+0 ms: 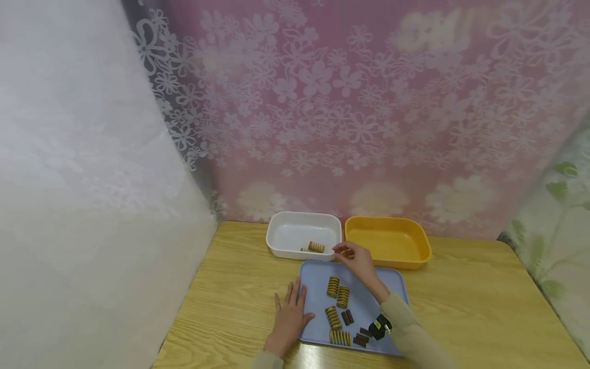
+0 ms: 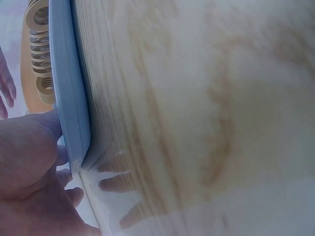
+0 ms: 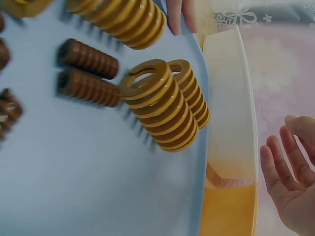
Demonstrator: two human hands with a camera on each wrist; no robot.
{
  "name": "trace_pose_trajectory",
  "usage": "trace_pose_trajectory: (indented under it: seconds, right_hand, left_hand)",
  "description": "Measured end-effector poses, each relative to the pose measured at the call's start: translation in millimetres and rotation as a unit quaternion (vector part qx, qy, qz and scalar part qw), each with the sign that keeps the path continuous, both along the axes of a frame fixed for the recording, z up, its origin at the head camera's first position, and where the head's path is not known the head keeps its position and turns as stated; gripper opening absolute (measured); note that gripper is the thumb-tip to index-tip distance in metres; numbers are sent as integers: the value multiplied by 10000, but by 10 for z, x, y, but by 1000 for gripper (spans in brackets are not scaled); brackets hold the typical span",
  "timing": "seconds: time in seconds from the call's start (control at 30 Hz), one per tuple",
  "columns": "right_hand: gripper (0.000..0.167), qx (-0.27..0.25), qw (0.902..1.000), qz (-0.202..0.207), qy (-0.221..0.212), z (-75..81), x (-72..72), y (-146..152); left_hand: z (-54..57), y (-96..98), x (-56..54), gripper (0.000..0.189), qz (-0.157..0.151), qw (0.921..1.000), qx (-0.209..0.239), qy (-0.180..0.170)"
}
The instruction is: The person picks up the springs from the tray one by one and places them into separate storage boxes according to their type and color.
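Note:
My right hand hovers by the right end of the white bin, fingers loosely bent. Nothing shows between its fingers in the right wrist view. At the left edge of the blue tray rests my left hand, fingers spread, thumb over the rim. Several yellow coil springs lie on the tray, two of them side by side near its far end. Smaller brown springs lie close by, with others at the near edge. Inside the white bin are yellow springs.
A yellow-orange bin stands right of the white one, behind the tray. Beside the right sleeve is a black device with a yellow label. A pink flowered curtain hangs behind the wooden table.

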State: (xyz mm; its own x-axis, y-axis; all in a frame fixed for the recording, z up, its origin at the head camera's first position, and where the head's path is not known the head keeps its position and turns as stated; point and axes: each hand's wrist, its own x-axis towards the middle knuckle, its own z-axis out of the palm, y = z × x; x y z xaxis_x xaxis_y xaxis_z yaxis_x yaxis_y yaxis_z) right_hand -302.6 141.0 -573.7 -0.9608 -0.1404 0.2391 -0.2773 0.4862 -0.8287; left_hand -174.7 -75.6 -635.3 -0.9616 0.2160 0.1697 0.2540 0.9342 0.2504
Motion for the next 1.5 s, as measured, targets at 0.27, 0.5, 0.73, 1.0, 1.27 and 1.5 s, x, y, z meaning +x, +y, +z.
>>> trace_pose_trajectory:
  seconds: [0.27,0.5,0.73,1.0,1.27,1.5]
  right_hand:
    - [16,37,10000,-11,-77,-64,200,171]
    - [21,185,9986,468,-173,-237,435,261]
    - [42,676,9937,881,-135,-377,640,250]
    - [60,1114,9909,441,-617,-422,763,177]
    - [53,980,9927,18,-709,-400,767,162]
    - [55,165,9981,-125,-577,-331,714,143]
  left_hand:
    - [-21,0,2,73,-82,9986,190,480]
    - [-41,8,10,72,-141,9982,300,494]
    - [27,4,24,72,-146,9987,406,259]
    - [53,11,29,72,-81,9997,237,27]
    - [-12,8,10,73,-51,9998,215,-11]
    - [-61,6,4,73,-42,9999,164,7]
